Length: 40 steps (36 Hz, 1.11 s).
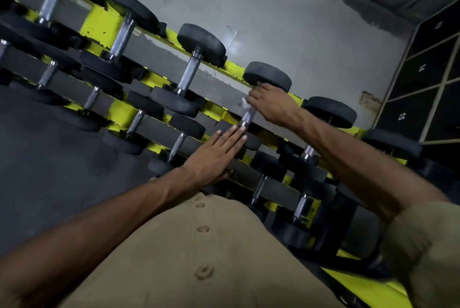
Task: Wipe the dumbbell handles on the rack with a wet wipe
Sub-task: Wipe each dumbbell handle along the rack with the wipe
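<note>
Shirt (199, 253), tan and buttoned, fills the bottom of the view; both forearms reach up and away from it to the rack (99, 24).

Right hand (270, 103) is curled round the upper part of a handle (246, 118) on the top tier, with a wipe (245, 104) pinched against the metal; only a white scrap shows at the fingers. Left hand (216, 152) lies flat, fingers straight and together, tips resting on the near head (252, 142) of the same dumbbell, holding nothing.

Handle axis runs from the far head (267, 76) down and toward the person. Judged, the coming stroke slides along that axis toward the left fingertips. Travel ends at the collar just above them; bare metal below the right hand is short.

Unwiped handles appear to lie leftward along the tier, one (189, 71) next, with open room between heads.
</note>
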Motion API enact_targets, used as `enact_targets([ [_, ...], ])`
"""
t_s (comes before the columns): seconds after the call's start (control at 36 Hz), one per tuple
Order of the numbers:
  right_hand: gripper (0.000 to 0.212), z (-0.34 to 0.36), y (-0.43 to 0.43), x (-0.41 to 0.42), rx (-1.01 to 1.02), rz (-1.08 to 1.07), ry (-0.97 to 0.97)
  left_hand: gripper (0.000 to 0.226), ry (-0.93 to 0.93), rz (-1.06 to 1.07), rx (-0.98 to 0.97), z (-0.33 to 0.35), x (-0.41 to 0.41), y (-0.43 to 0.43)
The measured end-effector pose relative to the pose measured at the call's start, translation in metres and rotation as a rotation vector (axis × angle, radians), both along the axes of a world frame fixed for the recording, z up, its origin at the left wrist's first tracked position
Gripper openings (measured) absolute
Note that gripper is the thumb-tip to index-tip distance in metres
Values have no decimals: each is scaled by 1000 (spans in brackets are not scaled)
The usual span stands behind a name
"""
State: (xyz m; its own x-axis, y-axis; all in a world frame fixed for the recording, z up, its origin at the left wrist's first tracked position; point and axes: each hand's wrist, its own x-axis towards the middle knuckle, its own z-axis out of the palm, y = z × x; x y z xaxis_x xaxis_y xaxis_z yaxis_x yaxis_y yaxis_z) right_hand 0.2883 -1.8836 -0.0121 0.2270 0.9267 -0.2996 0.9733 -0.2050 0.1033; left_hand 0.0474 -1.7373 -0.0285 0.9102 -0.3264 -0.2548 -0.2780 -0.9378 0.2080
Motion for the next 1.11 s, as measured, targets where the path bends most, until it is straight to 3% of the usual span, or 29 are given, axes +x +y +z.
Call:
enact_targets([
  [0.17, 27, -12, 23, -39, -126, 81, 205, 95, 19, 72, -36, 4, -3, -9],
  [0.33, 22, -12, 9, -42, 50, 47, 206, 94, 66, 92, -13, 8, -4, -20],
  [0.44, 23, -23, -19, -64, 238, -262, 338, 99, 68, 73, -25, 11, -4, -16],
  [0.58, 8, -27, -22, -90, 476, -788, 568, 103, 61, 47, -4, 12, -3, -11],
  [0.72, 8, -36, -14, -91, 443, -1186, 657, 105, 41, 33, 25, 11, -3, -8],
  [0.78, 12, -39, -8, -87, 468, -1358, 844, 106, 39, 31, 40, 10, -4, -7],
  [0.83, 34, -38, 0, -82, 561, -1505, 1113, 107, 31, 25, 55, 9, -4, -6],
  [0.92, 44, -29, 8, -75, 564, -1572, 1342, 107, 22, 20, 67, 9, -4, -6],
  [1.03, 54, -30, 4, -65, 519, -1599, 1441, 106, 20, 11, 80, 8, -3, -6],
  [1.11, 46, -28, 3, -65, 511, -1615, 1502, 106, 50, 0, 77, 12, -3, -6],
])
